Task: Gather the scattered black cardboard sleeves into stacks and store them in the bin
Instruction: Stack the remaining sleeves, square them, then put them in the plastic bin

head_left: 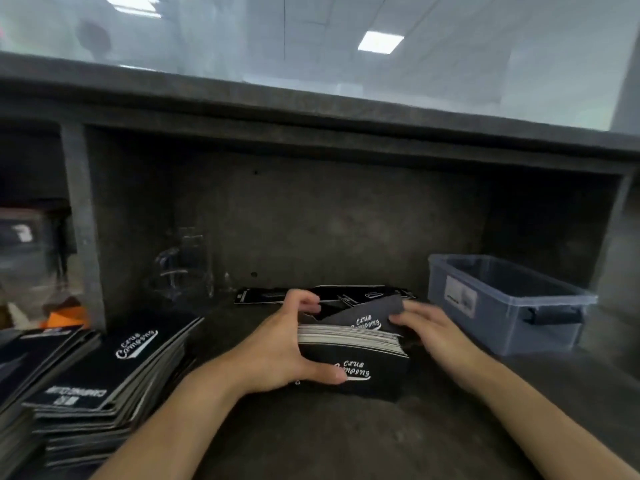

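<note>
Left hand (287, 344) clamps a thick stack of black cardboard sleeves (353, 367): thumb pressed on the near face, fingers curled over the top edge on the far side. The stack stands on edge at mid-bench, its white-edged layers facing up and white script lettering showing on the front. Whether its bottom edge touches the bench cannot be told.

Right hand (427, 327), blurred, is at the stack's right end. Its fingers are stretched out, nearly straight, and lie against one tilted black sleeve (367, 315) that leans across the top of the stack. Thumb hidden; no closed grip visible.

Just behind the stack, more loose black sleeves (273, 295) lie flat near the back wall.

To the right of the stack, near but apart from it, sits a translucent blue-grey plastic bin (502, 308). It is rectangular and open-topped, with a pale label on its left wall and a dark handle on the near end.

At the left edge there are tall piles of the same black sleeves (104, 379), lying flat and slightly fanned, with lettering on the top ones.

All of this rests on a dark, worn bench surface (346, 441) set in a grey alcove under a heavy shelf (311, 109). A clear acrylic object (183, 265) stands against the back wall, too blurred to make out. Something orange (65, 319) shows past the left post.
</note>
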Action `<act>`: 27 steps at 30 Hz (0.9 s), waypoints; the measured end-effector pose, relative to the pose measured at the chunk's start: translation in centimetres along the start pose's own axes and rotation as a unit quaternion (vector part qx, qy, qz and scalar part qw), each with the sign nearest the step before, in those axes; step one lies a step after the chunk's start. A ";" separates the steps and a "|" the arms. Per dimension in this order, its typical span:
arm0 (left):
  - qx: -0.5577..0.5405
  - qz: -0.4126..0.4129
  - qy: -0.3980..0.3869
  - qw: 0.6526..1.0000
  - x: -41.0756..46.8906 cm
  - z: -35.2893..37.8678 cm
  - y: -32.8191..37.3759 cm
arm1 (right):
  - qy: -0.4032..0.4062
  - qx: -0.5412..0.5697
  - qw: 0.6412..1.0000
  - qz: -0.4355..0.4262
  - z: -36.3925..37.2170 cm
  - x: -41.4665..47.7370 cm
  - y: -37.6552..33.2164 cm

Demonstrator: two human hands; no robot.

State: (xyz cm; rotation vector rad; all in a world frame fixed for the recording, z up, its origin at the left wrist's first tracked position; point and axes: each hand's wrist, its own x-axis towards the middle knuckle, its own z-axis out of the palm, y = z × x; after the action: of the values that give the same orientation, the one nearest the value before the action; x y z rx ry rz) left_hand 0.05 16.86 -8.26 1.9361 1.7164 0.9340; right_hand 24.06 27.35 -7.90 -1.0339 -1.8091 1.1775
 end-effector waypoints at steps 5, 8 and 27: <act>-0.027 0.056 -0.009 0.998 -0.1 0.0 0.1 | -0.033 -0.072 0.994 0.074 -0.2 0.1 0.9; -0.028 0.073 0.010 0.997 -0.2 0.5 0.1 | 0.023 -0.059 0.998 0.029 -0.6 1.7 1.1; 0.011 0.137 0.077 0.988 0.1 1.6 -0.7 | 0.000 -0.565 0.824 -0.038 -2.8 14.7 5.6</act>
State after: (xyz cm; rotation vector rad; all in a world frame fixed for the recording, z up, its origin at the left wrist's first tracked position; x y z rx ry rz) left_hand 0.66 17.35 -9.87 2.2044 1.5712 1.1939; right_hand 21.80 42.96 -10.20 -1.5188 -2.5376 -0.1020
